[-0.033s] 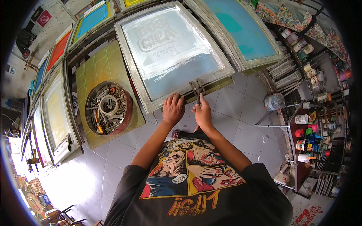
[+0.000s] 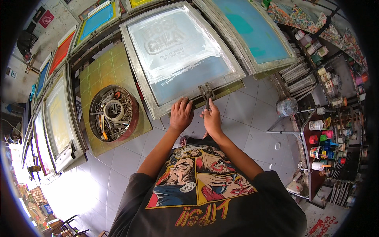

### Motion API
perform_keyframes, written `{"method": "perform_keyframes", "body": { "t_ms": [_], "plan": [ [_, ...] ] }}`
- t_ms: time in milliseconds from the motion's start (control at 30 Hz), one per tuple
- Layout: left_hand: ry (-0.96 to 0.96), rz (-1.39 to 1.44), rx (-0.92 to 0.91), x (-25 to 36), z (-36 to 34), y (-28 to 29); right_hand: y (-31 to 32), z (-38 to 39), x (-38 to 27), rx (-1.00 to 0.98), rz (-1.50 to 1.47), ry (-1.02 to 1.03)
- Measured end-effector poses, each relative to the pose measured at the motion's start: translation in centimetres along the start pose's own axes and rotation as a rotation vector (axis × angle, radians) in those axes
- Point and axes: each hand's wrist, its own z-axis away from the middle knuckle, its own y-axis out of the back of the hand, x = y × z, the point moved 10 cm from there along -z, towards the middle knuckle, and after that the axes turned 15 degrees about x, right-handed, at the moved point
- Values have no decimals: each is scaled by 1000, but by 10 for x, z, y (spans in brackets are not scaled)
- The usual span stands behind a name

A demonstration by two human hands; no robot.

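Note:
A silk-screen printing frame (image 2: 237,75), with pale mesh and a broad white coating, lies in front of me. On its near edge sits a metal clamp bracket (image 2: 205,89) with two prongs. My right hand (image 2: 212,121) is closed around a dark metal handle (image 2: 208,103) just below that bracket; I cannot tell whether the two are one piece. My left hand (image 2: 181,115) is at the frame's near edge, left of the bracket, its fingers bent and close together. What lies under those fingers is hidden.
A round tub (image 2: 134,118) of loose metal hardware stands on a yellowish board (image 2: 108,67) at left. More screens flank it, including a blue-green one (image 2: 252,31) at right. A plastic jug (image 2: 287,107) and a rack table with paint pots (image 2: 316,125) stand further right.

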Motion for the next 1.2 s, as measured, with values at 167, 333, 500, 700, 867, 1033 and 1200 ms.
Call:
{"method": "perform_keyframes", "body": {
  "t_ms": [167,333,500,700,867,1033,1200],
  "plan": [
    [1,-8,4,2,-2,3,-13,9,-7,67,-280,-269],
    [-2,-4,14,3,-4,6,-16,6,4,133,-426,-428],
    [-11,-6,5,1,-1,1,-5,4,9,114,-399,-442],
    [-14,-25,9,2,-1,4,46,-25,6,70,-55,-251],
    [-22,2,31,1,2,0,55,-121,-53,-366,616,285],
    [-14,-12,29,1,-1,5,14,-146,-154,-478,1000,614],
    [-19,6,29,0,1,4,-13,-98,-119,-333,957,608]
  ]
}}
